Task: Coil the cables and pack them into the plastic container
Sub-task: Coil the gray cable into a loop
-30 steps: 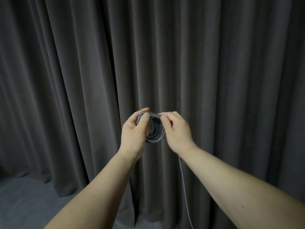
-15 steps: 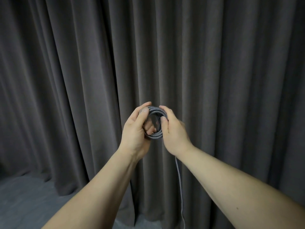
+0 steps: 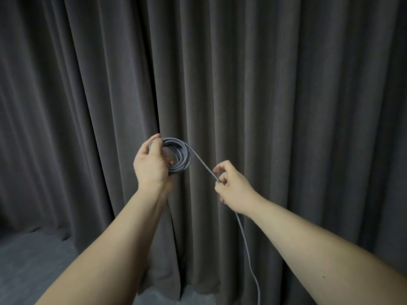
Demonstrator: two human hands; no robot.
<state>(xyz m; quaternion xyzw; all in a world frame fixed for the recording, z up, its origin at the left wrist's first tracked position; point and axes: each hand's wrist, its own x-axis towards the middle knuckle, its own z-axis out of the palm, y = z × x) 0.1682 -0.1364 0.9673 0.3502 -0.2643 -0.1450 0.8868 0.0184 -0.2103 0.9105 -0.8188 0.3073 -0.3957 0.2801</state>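
Observation:
A grey braided cable is wound into a small coil (image 3: 184, 156) held up in the air in front of me. My left hand (image 3: 152, 165) grips the coil's left side, thumb on top and fingers through the loops. From the coil's top a straight length of cable (image 3: 203, 165) runs down to the right into my right hand (image 3: 231, 183), which pinches it. Below that hand the loose tail (image 3: 247, 249) hangs down and leaves the frame at the bottom. No plastic container is in view.
A dark grey pleated curtain (image 3: 275, 95) fills the whole background close behind my hands. A strip of grey carpeted floor (image 3: 28, 260) shows at the lower left and along the bottom.
My right hand has left the coil and moved down and to the right, sliding along the cable, so a straight stretch now spans between the hands. The left hand still holds the coil.

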